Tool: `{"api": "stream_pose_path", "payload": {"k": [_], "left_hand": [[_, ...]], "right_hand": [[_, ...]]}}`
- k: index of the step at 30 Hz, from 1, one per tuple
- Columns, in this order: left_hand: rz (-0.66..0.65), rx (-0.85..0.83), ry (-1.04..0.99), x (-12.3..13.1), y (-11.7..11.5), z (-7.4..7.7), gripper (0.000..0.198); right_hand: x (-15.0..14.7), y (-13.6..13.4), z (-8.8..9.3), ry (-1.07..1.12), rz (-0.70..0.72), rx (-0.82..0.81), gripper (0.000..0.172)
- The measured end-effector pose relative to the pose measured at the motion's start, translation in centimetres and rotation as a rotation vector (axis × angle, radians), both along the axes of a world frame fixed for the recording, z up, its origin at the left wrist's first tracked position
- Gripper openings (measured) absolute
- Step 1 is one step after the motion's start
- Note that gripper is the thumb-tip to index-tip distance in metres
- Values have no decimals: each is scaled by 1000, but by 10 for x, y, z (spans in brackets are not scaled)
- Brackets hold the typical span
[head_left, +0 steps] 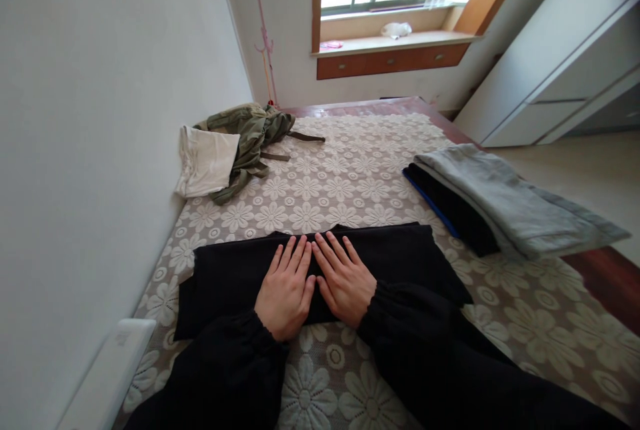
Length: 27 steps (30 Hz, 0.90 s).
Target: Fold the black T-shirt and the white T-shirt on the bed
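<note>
A folded black garment (400,257) lies in a wide strip across the flower-patterned bed cover (305,217); its exact kind I cannot make out. My left hand (287,290) rests flat on the middle of it, fingers stretched toward the far edge. Beside it, my right hand (343,280) is pressed down flat as well, with the fingers slightly spread. Index fingertips and thumbs of the two hands come close together. Neither hand grips the cloth. Black sleeves cover both my wrists.
Grey folded trousers (505,197) lie over dark and blue-edged clothing (450,210) at the right. A white garment (207,160) and an olive strapped item (250,137) sit by the left wall. A white box-like object (110,377) stands at the near left. Beyond are a window sill (425,38) and white cabinet (545,63).
</note>
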<state>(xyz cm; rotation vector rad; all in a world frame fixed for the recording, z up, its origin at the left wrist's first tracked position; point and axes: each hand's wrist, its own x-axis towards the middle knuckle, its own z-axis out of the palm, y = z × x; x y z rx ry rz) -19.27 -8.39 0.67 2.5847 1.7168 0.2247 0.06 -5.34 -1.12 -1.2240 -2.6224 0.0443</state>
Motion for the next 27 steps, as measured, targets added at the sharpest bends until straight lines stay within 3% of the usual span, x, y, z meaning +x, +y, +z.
{"api": "stream_pose_path", "payload": {"k": [27], "left_hand": [[33,9,-12,-1,0,-5,63]], "right_hand": [[0,1,-1,-36,3,-2,66]]}}
